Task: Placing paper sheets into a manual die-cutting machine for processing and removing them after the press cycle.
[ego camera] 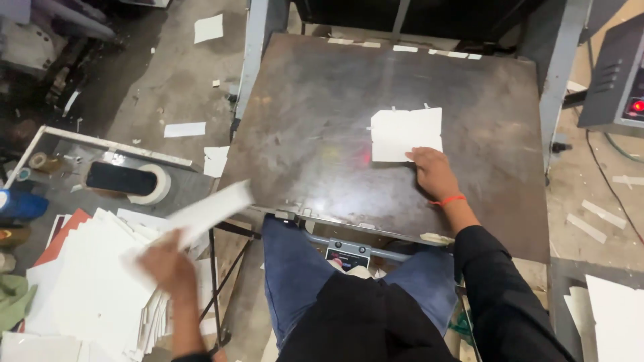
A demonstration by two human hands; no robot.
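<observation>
Head view: right hand (433, 173) presses fingertips flat on a white die-cut card sheet (406, 133) toward the dark metal platen's (322, 121) right edge, while left hand (168, 265), blurred, pinches another white sheet (211, 211) above a white stack (94, 288).

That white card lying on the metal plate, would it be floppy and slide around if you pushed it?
The card lies dead flat with crisp edges, so probably stiffish and light. The plate looks smooth and shiny, so it would likely slide easily; the right hand rests on its corner.

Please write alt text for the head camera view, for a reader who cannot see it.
A seated person's right hand presses a white card on a dark metal plate. The left hand, blurred, holds another white sheet above a stack of sheets.
</observation>
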